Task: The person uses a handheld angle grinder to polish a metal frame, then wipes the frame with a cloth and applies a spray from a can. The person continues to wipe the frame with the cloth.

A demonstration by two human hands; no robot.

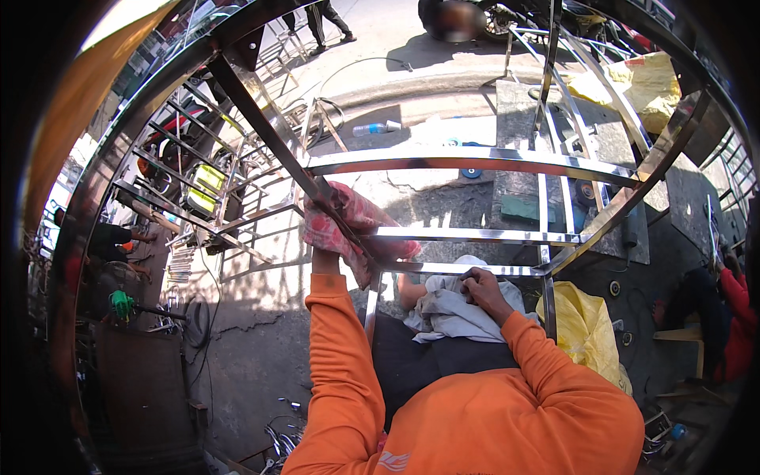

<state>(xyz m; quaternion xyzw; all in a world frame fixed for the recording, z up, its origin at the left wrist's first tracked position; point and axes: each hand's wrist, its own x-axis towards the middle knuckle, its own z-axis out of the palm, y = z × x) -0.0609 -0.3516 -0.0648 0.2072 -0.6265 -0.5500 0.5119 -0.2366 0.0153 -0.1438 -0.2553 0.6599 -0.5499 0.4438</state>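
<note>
A welded frame of shiny square metal tubes (475, 162) stands around and in front of me. My left hand (325, 261) is raised to its left upright tube (269, 123). A red-and-white patterned cloth (336, 218) covers most of this hand and is bunched against the tube, so the fingers are largely hidden; the hand appears closed on the cloth. My right hand (484, 291) rests over my lap, just below the lowest crossbar (467, 269). Its fingers are curled on a light grey cloth (439, 307), which lies across my dark trousers.
A yellow sack (586, 332) lies right of my lap. Blue discs (470, 172) and a plastic bottle (376, 128) are beyond the frame. Barred metalwork (186, 150) stands left, near a green-handled tool (121, 304). A person in red (736, 317) sits at the far right.
</note>
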